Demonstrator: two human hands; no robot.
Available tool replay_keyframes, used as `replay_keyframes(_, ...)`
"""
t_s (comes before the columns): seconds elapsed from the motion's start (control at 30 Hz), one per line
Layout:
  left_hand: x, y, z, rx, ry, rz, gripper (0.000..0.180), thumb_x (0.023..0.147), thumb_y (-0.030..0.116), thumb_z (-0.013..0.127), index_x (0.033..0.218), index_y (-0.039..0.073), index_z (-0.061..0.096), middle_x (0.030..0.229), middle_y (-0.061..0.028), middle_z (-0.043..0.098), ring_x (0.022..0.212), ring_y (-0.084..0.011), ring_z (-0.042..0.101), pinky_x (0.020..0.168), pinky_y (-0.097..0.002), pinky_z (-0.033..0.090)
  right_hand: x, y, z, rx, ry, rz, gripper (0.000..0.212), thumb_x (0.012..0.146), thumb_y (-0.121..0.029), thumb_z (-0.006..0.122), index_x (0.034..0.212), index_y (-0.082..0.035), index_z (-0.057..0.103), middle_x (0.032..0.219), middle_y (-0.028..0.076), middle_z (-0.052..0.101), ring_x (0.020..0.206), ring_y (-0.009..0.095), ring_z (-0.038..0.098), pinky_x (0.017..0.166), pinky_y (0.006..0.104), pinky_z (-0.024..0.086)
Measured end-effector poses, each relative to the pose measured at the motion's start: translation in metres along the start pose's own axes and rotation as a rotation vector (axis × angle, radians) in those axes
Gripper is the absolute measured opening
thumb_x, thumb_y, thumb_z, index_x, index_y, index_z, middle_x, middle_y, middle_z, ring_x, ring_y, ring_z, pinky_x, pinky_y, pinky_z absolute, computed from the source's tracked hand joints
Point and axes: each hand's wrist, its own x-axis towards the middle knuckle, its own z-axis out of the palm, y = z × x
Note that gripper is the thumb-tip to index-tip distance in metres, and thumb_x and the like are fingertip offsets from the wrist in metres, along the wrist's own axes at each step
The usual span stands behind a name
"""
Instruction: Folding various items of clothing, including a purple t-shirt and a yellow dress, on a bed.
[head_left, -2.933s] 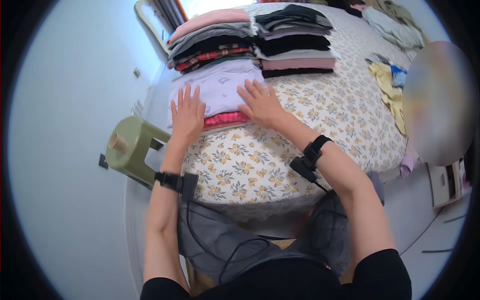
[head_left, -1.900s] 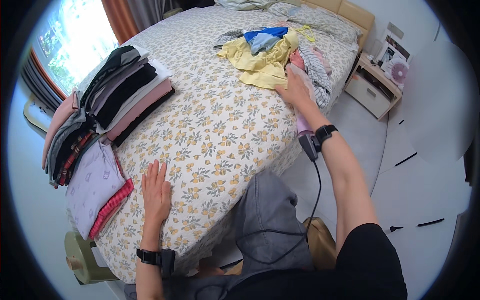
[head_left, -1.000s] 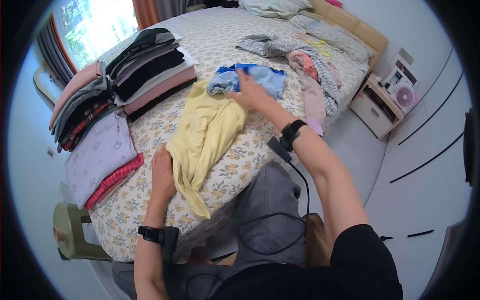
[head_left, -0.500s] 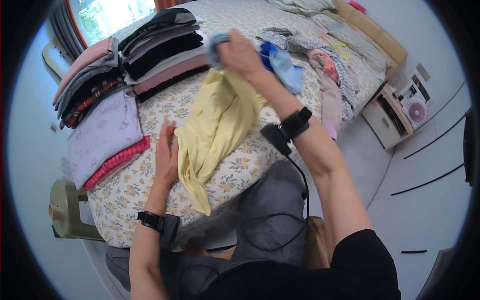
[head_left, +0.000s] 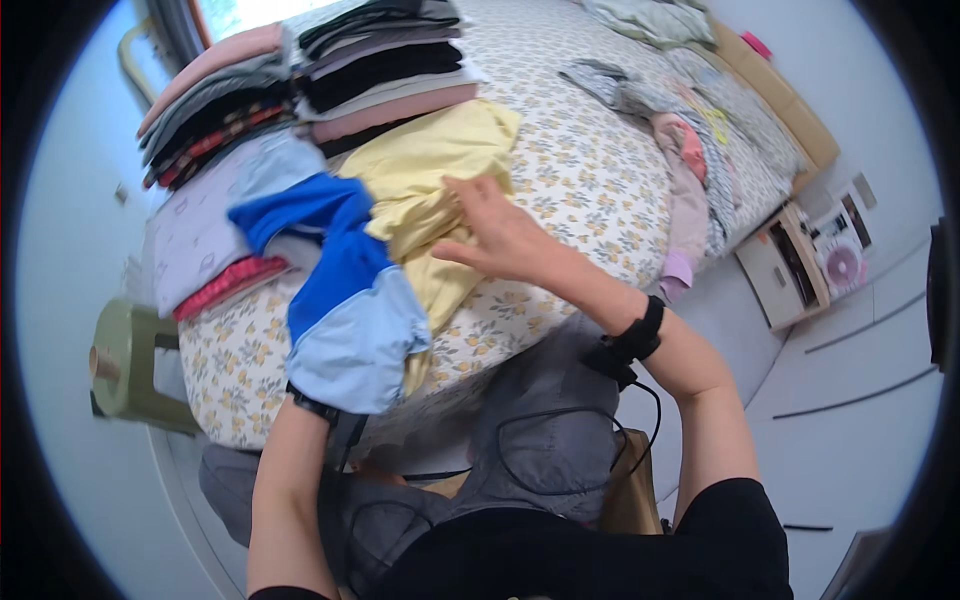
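Note:
A blue and light-blue garment (head_left: 352, 335) is spread over the yellow garment (head_left: 440, 145) and the stack beside it. It covers my left hand, so those fingers are hidden; only the left forearm (head_left: 290, 470) with a black wrist strap shows below. My right hand (head_left: 500, 232) is over the crumpled yellow garment, fingers apart and holding nothing. Whether its fingertips touch the cloth I cannot tell. The lavender folded garment (head_left: 190, 245) lies to the left, partly under the blue cloth's upper end.
Two tall stacks of folded clothes stand at the back left, one topped in pink (head_left: 220, 65), one in dark cloth (head_left: 375, 25). A patterned bed sheet (head_left: 590, 190) lies beneath. Loose clothes (head_left: 690, 170) lie far right. A green stool (head_left: 140, 375) stands left, a nightstand (head_left: 770, 275) right.
The blue garment has come from the far middle to the left, over my left hand. My right hand has let go of the cloth it held and moved nearer. The yellow garment has shifted.

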Motion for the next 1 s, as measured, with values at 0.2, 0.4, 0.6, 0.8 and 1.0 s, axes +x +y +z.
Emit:
replay_keyframes(0.2, -0.018, 0.019, 0.000, -0.061, 0.075, -0.050, 0.059, 0.084, 0.024, 0.062, 0.130, 0.000, 0.034, 0.125, -0.0196, 0.049, 0.115, -0.0301, 0.049, 0.099, -0.0385, 0.038, 0.006, 0.023, 0.010, -0.397, -0.076, 0.214, 0.046, 0.074, -0.022, 0.065, 0.116, -0.010, 0.051, 0.105, 0.018, 0.050, 0.091, 0.035, 0.058, 0.077, 0.0424, 0.049)
replay_keyframes(0.4, -0.049, 0.023, -0.014, -0.201, 0.171, -0.077, 0.057, 0.082, 0.023, 0.064, 0.126, 0.000, 0.038, 0.123, -0.0195, 0.051, 0.114, -0.0299, 0.050, 0.098, -0.0381, 0.039, 0.019, 0.051, -0.104, -0.452, 0.473, 0.254, 0.019, 0.078, -0.015, 0.055, 0.094, -0.005, 0.053, 0.097, 0.018, 0.055, 0.085, 0.038, 0.058, 0.076, 0.0467, 0.045)
replay_keyframes(0.6, 0.020, 0.044, 0.008, -0.504, 0.237, -0.213, 0.058, 0.082, 0.021, 0.066, 0.128, 0.001, 0.037, 0.122, -0.0167, 0.052, 0.113, -0.0281, 0.050, 0.097, -0.0350, 0.039, 0.000, 0.041, -0.186, -0.029, 0.693, 0.252, 0.021, 0.081, -0.011, 0.052, 0.099, -0.002, 0.057, 0.089, 0.020, 0.064, 0.083, 0.030, 0.062, 0.075, 0.0356, 0.047)
replay_keyframes(0.8, 0.007, 0.077, -0.015, -1.394, -0.101, -0.643, 0.071, 0.093, 0.062, 0.019, 0.132, 0.008, 0.041, 0.127, -0.0151, 0.052, 0.117, -0.0286, 0.049, 0.100, -0.0433, 0.036, -0.041, 0.055, -0.166, -0.156, 0.271, 0.277, 0.022, 0.082, -0.013, 0.055, 0.099, -0.002, 0.061, 0.083, 0.017, 0.066, 0.077, 0.028, 0.064, 0.070, 0.0353, 0.048)
replay_keyframes(1.0, -0.005, 0.060, -0.106, -1.561, -0.106, -0.627, 0.042, 0.094, 0.039, 0.046, 0.112, 0.002, 0.053, 0.106, -0.0119, 0.063, 0.095, -0.0215, 0.062, 0.087, -0.0396, 0.051, -0.091, -0.095, -0.083, -0.059, -0.397, 0.135, 0.030, 0.077, -0.012, 0.064, 0.104, -0.001, 0.059, 0.085, 0.016, 0.063, 0.078, 0.025, 0.062, 0.073, 0.0343, 0.047)
